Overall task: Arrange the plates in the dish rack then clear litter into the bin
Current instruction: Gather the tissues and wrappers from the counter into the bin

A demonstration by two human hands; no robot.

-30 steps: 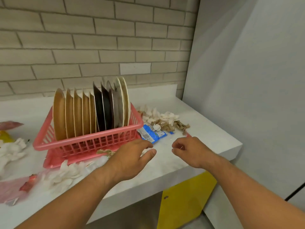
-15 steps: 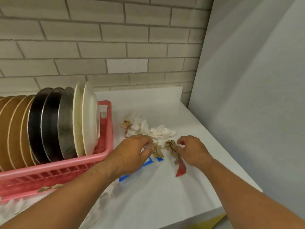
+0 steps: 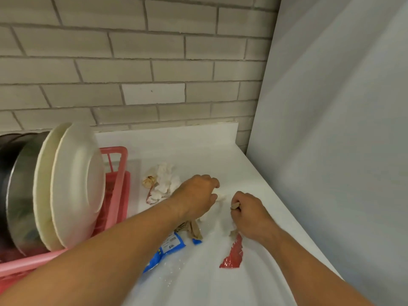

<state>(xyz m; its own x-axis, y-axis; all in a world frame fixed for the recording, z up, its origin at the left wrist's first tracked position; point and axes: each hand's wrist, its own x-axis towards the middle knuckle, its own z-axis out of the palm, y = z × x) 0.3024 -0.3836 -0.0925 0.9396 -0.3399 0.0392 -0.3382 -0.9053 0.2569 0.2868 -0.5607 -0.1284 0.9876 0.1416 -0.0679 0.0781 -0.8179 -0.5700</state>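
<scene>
Once empty, right hand around scrap

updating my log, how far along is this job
Plates stand in the pink rack, so that looks done. In hand: the right hand pinches a brown scrap, the left hand touches white scraps. To do: tissue pile, blue wrapper, red wrapper on the counter; no bin visible.

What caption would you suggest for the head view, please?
Left hand and right hand gather paper scraps on the counter beside the plate-filled pink dish rack.
</scene>
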